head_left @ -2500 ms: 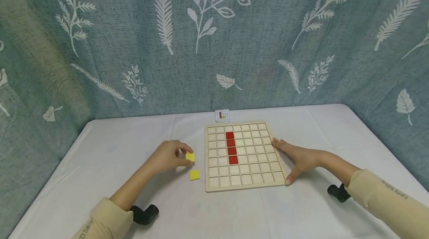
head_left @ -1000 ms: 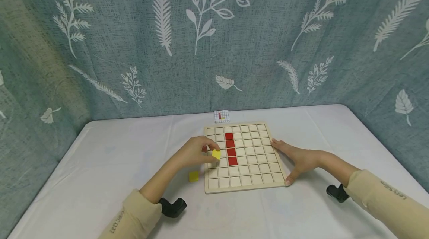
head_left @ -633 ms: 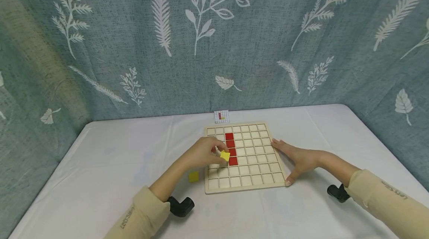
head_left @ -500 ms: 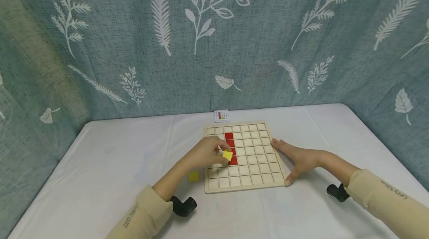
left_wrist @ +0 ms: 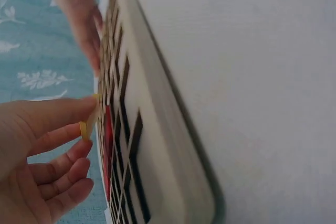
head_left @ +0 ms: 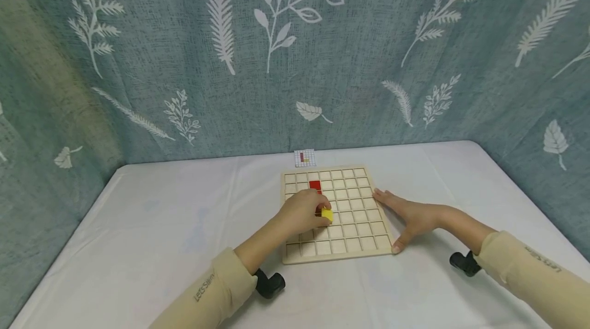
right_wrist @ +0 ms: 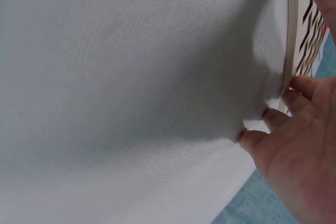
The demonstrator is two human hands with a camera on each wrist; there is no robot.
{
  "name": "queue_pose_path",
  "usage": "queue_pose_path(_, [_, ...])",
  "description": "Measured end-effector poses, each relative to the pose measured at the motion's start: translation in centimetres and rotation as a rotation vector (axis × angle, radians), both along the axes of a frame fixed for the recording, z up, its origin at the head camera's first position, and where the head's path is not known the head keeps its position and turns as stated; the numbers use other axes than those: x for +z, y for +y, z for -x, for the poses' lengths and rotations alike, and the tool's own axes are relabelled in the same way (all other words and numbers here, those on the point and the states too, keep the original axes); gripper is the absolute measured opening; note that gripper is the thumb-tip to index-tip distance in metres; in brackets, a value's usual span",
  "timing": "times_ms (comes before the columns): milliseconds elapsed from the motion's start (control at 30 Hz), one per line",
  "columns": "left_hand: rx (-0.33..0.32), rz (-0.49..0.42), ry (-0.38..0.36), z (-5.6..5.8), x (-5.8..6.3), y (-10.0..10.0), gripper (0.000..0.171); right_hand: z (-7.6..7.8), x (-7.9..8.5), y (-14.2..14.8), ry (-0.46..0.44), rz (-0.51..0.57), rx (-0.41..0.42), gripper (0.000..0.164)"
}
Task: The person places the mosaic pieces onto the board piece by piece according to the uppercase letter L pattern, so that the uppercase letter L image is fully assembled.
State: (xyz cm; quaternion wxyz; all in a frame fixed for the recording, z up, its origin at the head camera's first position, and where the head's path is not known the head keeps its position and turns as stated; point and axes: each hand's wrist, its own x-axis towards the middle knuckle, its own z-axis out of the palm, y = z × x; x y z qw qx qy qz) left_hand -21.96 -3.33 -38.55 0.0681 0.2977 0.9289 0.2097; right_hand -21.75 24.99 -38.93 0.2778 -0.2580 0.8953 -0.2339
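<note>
My left hand (head_left: 303, 211) pinches a small yellow square tile (head_left: 327, 216) over the wooden grid board (head_left: 338, 255), just right of a column of red tiles (head_left: 315, 185). That hand covers most of the red column in the head view. In the left wrist view the yellow tile (left_wrist: 90, 121) sits between thumb and fingertips, close to the board's face. My right hand (head_left: 415, 220) is spread along the board's right edge, thumb by the near corner. The right wrist view shows its fingers (right_wrist: 302, 100) extended at the board's side.
Behind the board lies a small printed grid card (head_left: 304, 158) with red and yellow squares. A white cloth (head_left: 175, 226) covers the table, and a patterned blue-green curtain (head_left: 295, 62) hangs behind it. Black devices (head_left: 269, 284) are at both wrists.
My left hand took the yellow tile from left of the board and carried it right, past the red column. The second yellow tile is now hidden behind my left arm. My right hand stayed put.
</note>
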Motion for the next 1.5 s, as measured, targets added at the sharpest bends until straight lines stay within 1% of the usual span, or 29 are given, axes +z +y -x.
queue_pose_path(100, [0.014,0.038,0.018,0.1,-0.2,0.3,0.027,0.0,0.0,0.0,0.002,0.001,0.001,0.127])
queue_pose_path(200, [0.013,0.038,0.005,0.3,-0.3,0.6,0.028,0.0,0.1,0.0,0.009,0.004,0.008,0.126])
queue_pose_path(333, [0.018,0.004,-0.014,0.4,-0.4,0.8,0.028,0.0,0.1,0.0,0.012,0.003,0.008,0.126])
queue_pose_path(567, [0.043,-0.051,-0.019,0.4,-0.7,1.2,0.027,-0.1,0.2,-0.1,0.018,0.005,0.005,0.125])
queue_pose_path(733, [0.044,-0.091,-0.055,0.7,-1.0,1.2,0.029,-0.1,0.2,-0.1,0.022,0.009,0.002,0.124])
queue_pose_path(1000, [0.033,-0.070,-0.096,0.6,-1.2,1.1,0.033,-0.4,0.0,-0.1,0.012,0.021,-0.008,0.124])
queue_pose_path(1267, [0.001,-0.077,-0.049,0.4,-1.2,0.9,0.025,-0.4,-0.2,-0.1,0.020,0.023,-0.010,0.124])
queue_pose_path(1500, [-0.007,-0.066,-0.023,0.3,-1.1,0.8,0.025,-0.5,-0.1,-0.1,0.017,0.028,-0.007,0.124])
